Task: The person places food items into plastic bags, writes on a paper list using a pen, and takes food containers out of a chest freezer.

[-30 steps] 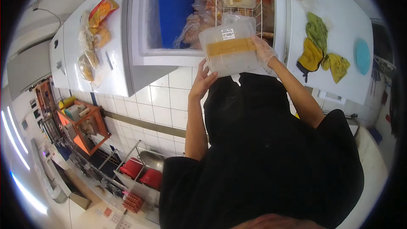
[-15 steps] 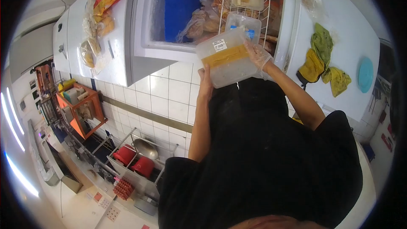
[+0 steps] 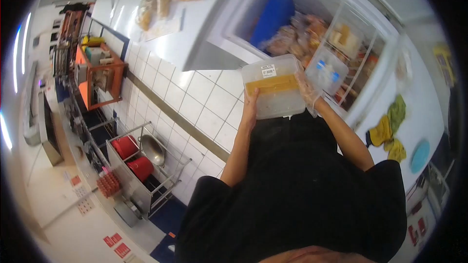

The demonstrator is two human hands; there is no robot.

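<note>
So both hands are clamped on 1 lidded plastic container around mid-frame, left hand on its left edge, right hand in a clear glove on the right edge. It's got a tan tape band and a white label. Open freezer sits upper right, with 2 more containers in a wire basket.

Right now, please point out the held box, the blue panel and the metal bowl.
Held box (image 3: 275,85): head view, on its tape.
Blue panel (image 3: 276,12): head view, flat face.
Metal bowl (image 3: 154,151): head view, inside.
</note>
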